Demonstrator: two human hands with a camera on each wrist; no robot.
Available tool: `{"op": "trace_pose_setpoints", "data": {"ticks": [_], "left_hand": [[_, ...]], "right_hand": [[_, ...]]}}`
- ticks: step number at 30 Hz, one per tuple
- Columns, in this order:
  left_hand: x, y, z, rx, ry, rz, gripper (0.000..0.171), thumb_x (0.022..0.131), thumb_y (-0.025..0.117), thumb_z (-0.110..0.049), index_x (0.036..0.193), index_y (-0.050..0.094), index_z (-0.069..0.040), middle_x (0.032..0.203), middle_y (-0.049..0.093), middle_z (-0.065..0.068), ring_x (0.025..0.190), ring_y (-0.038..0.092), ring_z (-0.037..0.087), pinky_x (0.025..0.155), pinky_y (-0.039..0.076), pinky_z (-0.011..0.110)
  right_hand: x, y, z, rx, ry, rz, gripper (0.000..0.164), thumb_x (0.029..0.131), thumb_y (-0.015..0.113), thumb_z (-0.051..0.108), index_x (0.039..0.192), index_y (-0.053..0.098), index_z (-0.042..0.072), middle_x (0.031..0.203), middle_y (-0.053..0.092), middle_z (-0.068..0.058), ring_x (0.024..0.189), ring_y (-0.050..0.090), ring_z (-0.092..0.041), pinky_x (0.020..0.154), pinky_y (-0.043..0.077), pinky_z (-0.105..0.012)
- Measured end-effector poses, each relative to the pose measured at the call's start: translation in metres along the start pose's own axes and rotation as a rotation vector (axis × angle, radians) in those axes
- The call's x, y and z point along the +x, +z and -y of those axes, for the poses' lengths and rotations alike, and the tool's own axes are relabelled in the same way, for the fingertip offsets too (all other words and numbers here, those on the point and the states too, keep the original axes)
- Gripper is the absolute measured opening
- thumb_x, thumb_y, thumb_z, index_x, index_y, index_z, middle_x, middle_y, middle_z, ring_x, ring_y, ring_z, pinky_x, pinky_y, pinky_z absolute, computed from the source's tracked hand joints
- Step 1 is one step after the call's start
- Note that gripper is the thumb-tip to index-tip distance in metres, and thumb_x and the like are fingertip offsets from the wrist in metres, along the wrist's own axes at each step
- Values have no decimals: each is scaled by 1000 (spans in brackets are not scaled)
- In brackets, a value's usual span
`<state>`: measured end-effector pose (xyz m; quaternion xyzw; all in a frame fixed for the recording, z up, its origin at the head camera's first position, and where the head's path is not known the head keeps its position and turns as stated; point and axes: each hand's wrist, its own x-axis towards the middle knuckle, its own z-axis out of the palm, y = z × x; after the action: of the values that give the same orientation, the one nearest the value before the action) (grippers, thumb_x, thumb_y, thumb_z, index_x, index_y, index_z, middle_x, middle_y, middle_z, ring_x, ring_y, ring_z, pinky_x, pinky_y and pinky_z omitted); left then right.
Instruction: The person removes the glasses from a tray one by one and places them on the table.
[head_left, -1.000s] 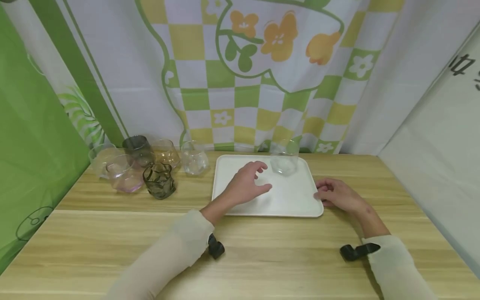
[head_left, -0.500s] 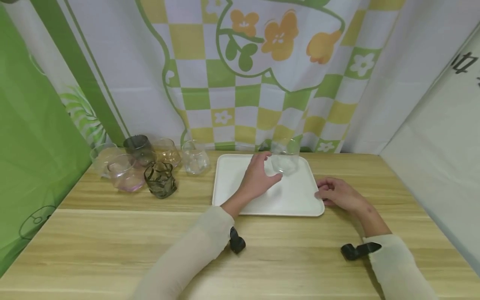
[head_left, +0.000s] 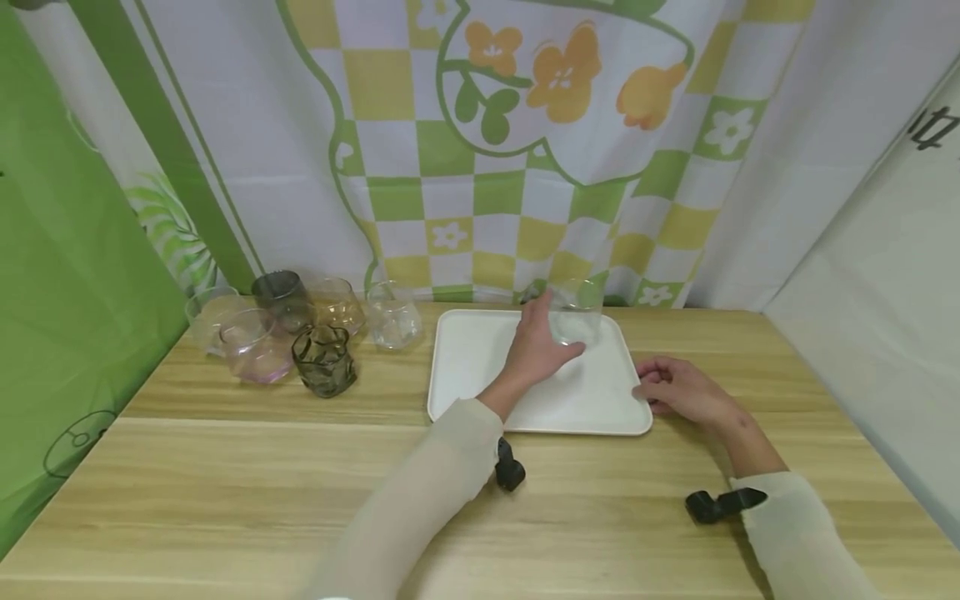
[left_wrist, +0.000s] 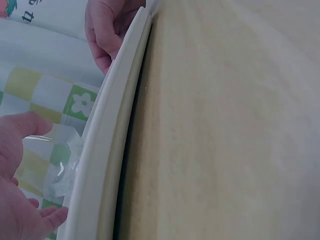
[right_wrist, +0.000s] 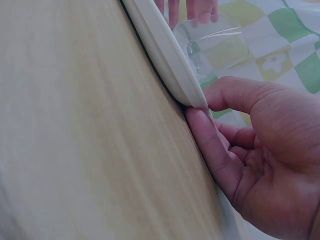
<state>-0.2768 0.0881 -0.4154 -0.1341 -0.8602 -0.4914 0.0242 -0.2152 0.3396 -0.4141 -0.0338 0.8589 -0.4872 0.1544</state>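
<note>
A clear drinking glass [head_left: 583, 317] stands upright on the far right part of a white rectangular tray [head_left: 468, 367]. My left hand [head_left: 534, 350] reaches over the tray at the glass's left side, thumb and fingers spread apart around it. In the left wrist view the clear glass [left_wrist: 62, 165] lies between the spread digits of the left hand [left_wrist: 20, 170]; firm contact cannot be made out. At the tray's right edge, my right hand [head_left: 686, 392] pinches the rim. The right wrist view shows this hand [right_wrist: 270, 145] with one digit over the rim and another beneath it.
Several glasses stand in a group at the back left of the wooden table [head_left: 300, 492]: a dark green one [head_left: 324, 367], a pinkish one [head_left: 258, 354], a grey one [head_left: 283, 300], an amber one [head_left: 337, 308] and clear ones, including a faceted glass [head_left: 393, 321]. A patterned curtain [head_left: 495, 192] hangs behind.
My left hand has moved right and slightly away from me across the tray, up to the clear glass. The right hand stays on the tray's edge; tray and glasses keep their places.
</note>
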Motion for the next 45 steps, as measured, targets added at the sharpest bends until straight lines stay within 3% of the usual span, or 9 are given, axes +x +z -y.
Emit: {"op": "trace_pose_setpoints", "data": {"ticks": [6,14,29,45], "left_hand": [[7,7,-1,-44,-36,22,109,85,87,-27,166,15,-17,165,26,14,146,34,35,114,38,45],[12,14,3,-76,-61,-11,118,80,91,-25,166,11,-18,163,28,18,146,34,37,115,36,46],[17,19,-2,9,-64,11,104,87,85,-22,165,15,-19,165,28,14,146,35,36,116,35,45],[15,20,-3,-58,-82,-12,104,80,89,-14,161,24,-17,157,37,18,138,45,38,110,43,44]], "right_hand": [[0,1,1,10,-2,-9,48,99,67,13,135,48,-13,108,56,-16,95,61,-20,80,59,-30],[2,10,-1,13,10,-10,49,99,68,13,135,48,-13,109,57,-14,95,61,-19,79,59,-31],[0,5,1,11,2,-10,48,100,67,13,136,47,-13,110,57,-15,95,61,-20,79,59,-31],[-1,2,3,-7,13,-16,49,100,67,14,136,47,-12,110,57,-16,95,61,-21,80,59,-31]]}}
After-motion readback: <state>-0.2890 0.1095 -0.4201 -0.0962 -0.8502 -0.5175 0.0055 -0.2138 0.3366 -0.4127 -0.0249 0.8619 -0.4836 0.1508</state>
